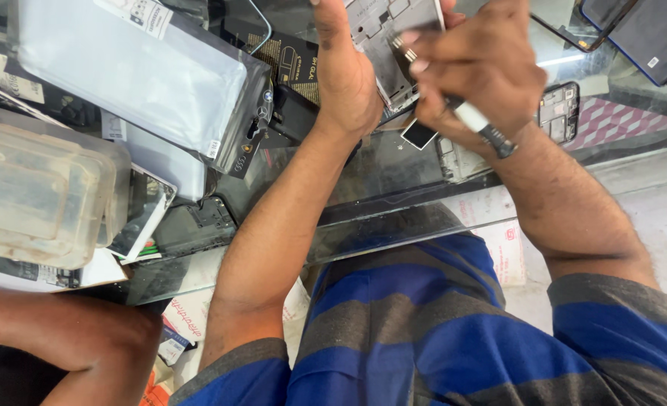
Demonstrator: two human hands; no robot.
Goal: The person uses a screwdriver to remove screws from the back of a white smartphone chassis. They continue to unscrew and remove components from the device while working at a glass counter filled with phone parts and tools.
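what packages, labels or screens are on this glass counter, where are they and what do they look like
Clear plastic pouch: upper left, flat, silvery sheet inside, white label at its top.
Black box: left of the left hand, gold print.
Translucent plastic container: far left, rounded, cloudy.
Dark phone screens: top right corner, flat, black.
Small dark square part: under the right hand, white edge.

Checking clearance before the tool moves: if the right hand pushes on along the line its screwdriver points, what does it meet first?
The right hand aims the white-handled screwdriver up-left; its tip already sits at the grey opened phone frame held by the left hand, so likely that frame first, though depth is unclear.
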